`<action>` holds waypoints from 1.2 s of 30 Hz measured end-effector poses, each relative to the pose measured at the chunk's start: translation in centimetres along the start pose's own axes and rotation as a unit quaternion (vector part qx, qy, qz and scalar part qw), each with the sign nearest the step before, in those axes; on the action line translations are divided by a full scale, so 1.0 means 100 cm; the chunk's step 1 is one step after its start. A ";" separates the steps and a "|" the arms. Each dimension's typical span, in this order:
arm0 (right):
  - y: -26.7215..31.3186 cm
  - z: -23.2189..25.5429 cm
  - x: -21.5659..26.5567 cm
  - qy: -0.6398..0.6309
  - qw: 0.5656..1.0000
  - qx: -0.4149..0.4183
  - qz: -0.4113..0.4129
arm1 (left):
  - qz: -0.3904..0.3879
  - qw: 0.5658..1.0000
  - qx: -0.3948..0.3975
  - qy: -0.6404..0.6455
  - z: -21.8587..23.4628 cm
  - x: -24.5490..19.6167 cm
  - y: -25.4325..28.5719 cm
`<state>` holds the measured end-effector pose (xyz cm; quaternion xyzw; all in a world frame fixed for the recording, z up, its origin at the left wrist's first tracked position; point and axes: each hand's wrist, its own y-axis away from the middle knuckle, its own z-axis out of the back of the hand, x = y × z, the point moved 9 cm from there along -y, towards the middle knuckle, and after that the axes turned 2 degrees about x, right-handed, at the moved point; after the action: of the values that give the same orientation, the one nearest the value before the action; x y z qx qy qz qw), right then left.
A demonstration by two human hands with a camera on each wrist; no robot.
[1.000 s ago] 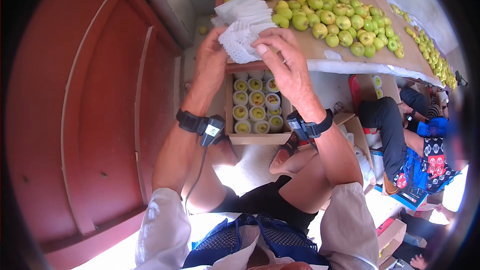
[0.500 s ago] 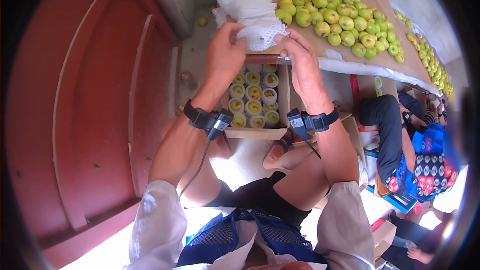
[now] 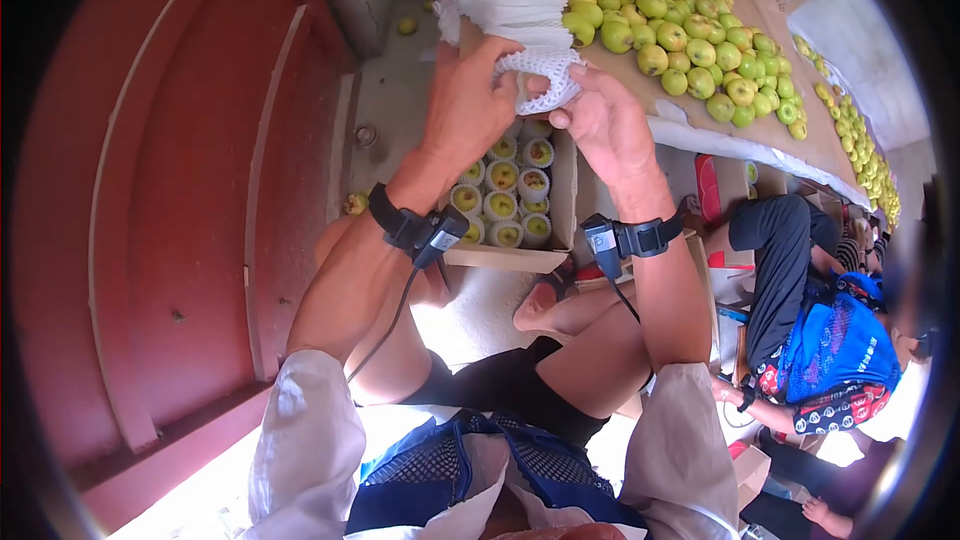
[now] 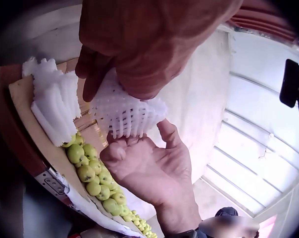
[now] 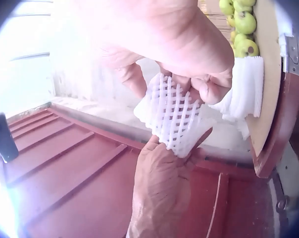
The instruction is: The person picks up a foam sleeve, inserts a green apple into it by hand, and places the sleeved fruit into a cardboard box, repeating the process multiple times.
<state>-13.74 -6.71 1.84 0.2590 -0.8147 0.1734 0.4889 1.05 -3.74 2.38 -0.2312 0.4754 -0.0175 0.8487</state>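
A white foam fruit net is stretched into an open ring between my two hands, over the near edge of the table. My left hand pinches one side of it. On the opposite side my right hand grips the rim, with some fingers tucked inside the opening. In the right wrist view the lattice of the net spreads between both hands, and no fruit shows in it. A pile of flattened foam nets lies on the table just beyond my hands.
Many green apples lie on the cardboard-covered table. Below my hands stands a cardboard box with rows of net-wrapped apples. A red door is at left; another person sits at right.
Both hands have drawn the net back from the pile toward me. Its mouth, first bunched and flat, is now spread open. The person at right has leaned and shifted an arm.
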 end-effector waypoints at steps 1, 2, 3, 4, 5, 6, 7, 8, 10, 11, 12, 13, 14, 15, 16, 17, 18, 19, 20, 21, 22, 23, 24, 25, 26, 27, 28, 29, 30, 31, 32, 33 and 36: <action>0.000 -0.002 -0.001 -0.006 1.000 0.013 -0.010 | 0.008 1.000 0.010 0.025 -0.005 0.007 -0.002; 0.000 -0.003 -0.003 -0.010 0.999 0.029 -0.019 | 0.015 0.998 0.019 0.051 -0.009 0.012 -0.003; -0.002 -0.002 -0.005 -0.014 0.999 0.045 -0.028 | 0.059 0.986 0.059 0.143 -0.014 0.018 -0.004; -0.005 -0.001 -0.008 -0.019 0.997 0.060 -0.036 | 0.102 0.962 0.099 0.233 -0.019 0.022 -0.005; -0.006 0.004 -0.010 -0.034 0.997 0.057 -0.041 | 0.143 0.927 0.137 0.319 -0.024 0.024 -0.003; -0.007 0.010 -0.013 -0.049 0.996 0.053 -0.047 | 0.160 0.905 0.159 0.361 -0.023 0.020 0.001; -0.007 0.014 -0.016 -0.064 0.995 0.048 -0.052 | 0.176 0.880 0.181 0.402 -0.022 0.014 0.007; -0.008 0.019 -0.017 -0.075 0.995 0.051 -0.052 | 0.192 0.853 0.203 0.441 -0.024 0.010 0.012; -0.009 0.024 -0.018 -0.097 0.992 0.057 -0.051 | 0.205 0.807 0.243 0.498 -0.033 0.015 0.012; -0.009 0.025 -0.018 -0.096 0.992 0.065 -0.055 | 0.212 0.782 0.262 0.524 -0.037 0.015 0.013; -0.008 0.025 -0.017 -0.094 0.991 0.074 -0.060 | 0.218 0.766 0.277 0.538 -0.038 0.013 0.015; -0.007 0.023 -0.016 -0.092 0.990 0.083 -0.065 | 0.224 0.748 0.292 0.551 -0.039 0.011 0.016; -0.007 0.022 -0.015 -0.081 0.990 0.091 -0.067 | 0.231 0.731 0.307 0.565 -0.040 0.008 0.019; -0.007 0.020 -0.014 -0.071 0.990 0.099 -0.070 | 0.230 0.728 0.299 0.572 -0.041 0.004 0.020; -0.006 0.016 -0.014 -0.061 0.990 0.107 -0.073 | 0.228 0.726 0.292 0.579 -0.043 0.000 0.023; -0.005 0.016 -0.014 -0.044 0.991 0.097 -0.076 | 0.226 0.724 0.285 0.586 -0.044 -0.003 0.025; -0.005 0.013 -0.013 -0.028 0.993 0.086 -0.079 | 0.207 0.706 0.322 0.596 -0.048 -0.009 0.027; -0.004 0.012 -0.014 -0.012 0.994 0.074 -0.083 | 0.187 0.686 0.359 0.605 -0.052 -0.013 0.030; -0.004 0.010 -0.014 -0.010 0.994 0.081 -0.078 | 0.167 0.664 0.394 0.613 -0.055 -0.018 0.034; -0.003 0.009 -0.013 -0.009 0.993 0.089 -0.074 | 0.174 0.672 0.378 0.613 -0.055 -0.018 0.033; -0.003 0.007 -0.013 -0.008 0.993 0.096 -0.069 | 0.180 0.679 0.362 0.613 -0.055 -0.020 0.034; -0.003 0.008 -0.014 -0.012 0.993 0.091 -0.072 | 0.187 0.686 0.347 0.612 -0.054 -0.020 0.035; -0.003 0.009 -0.015 -0.016 0.993 0.087 -0.075 | 0.184 0.681 0.349 0.617 -0.055 -0.020 0.037; -0.004 0.011 -0.015 -0.019 0.994 0.081 -0.076 | 0.182 0.677 0.353 0.620 -0.055 -0.020 0.037; -0.006 0.014 -0.016 -0.024 0.996 0.061 -0.068 | 0.178 0.672 0.358 0.624 -0.055 -0.021 0.037; -0.008 0.015 -0.018 -0.029 0.997 0.040 -0.060 | 0.184 0.674 0.346 0.627 -0.054 -0.022 0.036; -0.009 0.017 -0.019 -0.034 0.998 0.019 -0.052 | 0.192 0.674 0.333 0.630 -0.051 -0.024 0.037; -0.008 0.013 -0.018 -0.056 0.997 0.037 -0.049 | 0.199 0.676 0.320 0.634 -0.049 -0.023 0.036; -0.006 0.009 -0.016 -0.078 0.994 0.056 -0.046 | 0.183 0.680 0.316 0.636 -0.048 -0.025 0.034; -0.004 0.006 -0.015 -0.101 0.991 0.075 -0.042 | 0.166 0.684 0.311 0.638 -0.046 -0.026 0.032; -0.002 0.002 -0.013 -0.123 0.987 0.093 -0.037 | 0.150 0.687 0.308 0.640 -0.045 -0.026 0.030; -0.003 0.006 -0.015 -0.135 0.988 0.062 -0.042 | 0.131 0.680 0.332 0.640 -0.048 -0.026 0.030; -0.008 0.013 -0.015 -0.109 0.988 0.106 -0.038 | 0.164 0.676 0.354 0.625 -0.061 -0.016 0.039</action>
<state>-13.56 -7.66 -0.03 0.3572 -0.8297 0.2111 0.3733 -5.50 -2.18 -0.59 0.2330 0.8835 -0.1852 0.3618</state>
